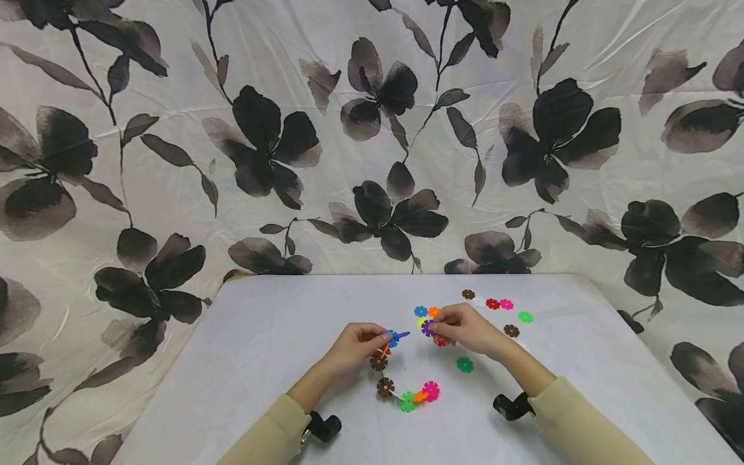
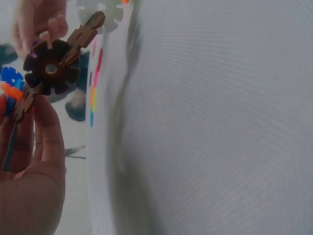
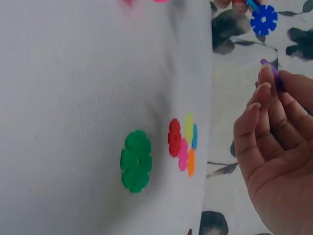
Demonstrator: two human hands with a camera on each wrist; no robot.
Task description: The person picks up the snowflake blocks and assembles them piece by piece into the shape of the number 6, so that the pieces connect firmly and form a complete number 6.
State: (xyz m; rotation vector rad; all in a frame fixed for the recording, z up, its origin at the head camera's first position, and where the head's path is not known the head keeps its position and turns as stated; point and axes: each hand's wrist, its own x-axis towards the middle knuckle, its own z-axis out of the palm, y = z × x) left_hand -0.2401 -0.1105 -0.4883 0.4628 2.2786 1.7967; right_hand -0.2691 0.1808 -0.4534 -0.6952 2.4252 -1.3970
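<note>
My left hand point(image 1: 356, 345) pinches the top end of a chain of notched plastic flower discs. At that end are blue discs point(image 1: 394, 338) and an orange disc point(image 1: 385, 351). Below hang brown discs point(image 1: 385, 392), which loom close in the left wrist view; the chain curves on through a green disc point(image 1: 408, 402) and an orange one to a pink disc point(image 1: 431, 391). Between thumb and fingertips my right hand point(image 1: 465, 328) pinches a purple disc point(image 1: 427, 328), seen edge-on in the right wrist view. A gap separates the purple disc from the blue end.
Loose discs lie on the white table point(image 1: 261, 361): a blue one point(image 1: 421, 311), an orange one point(image 1: 434, 311) and a red one point(image 1: 440, 341) around the right hand, a green one point(image 1: 465, 365) nearer, several more at the back right. A flowered cloth point(image 1: 325, 194) hangs behind.
</note>
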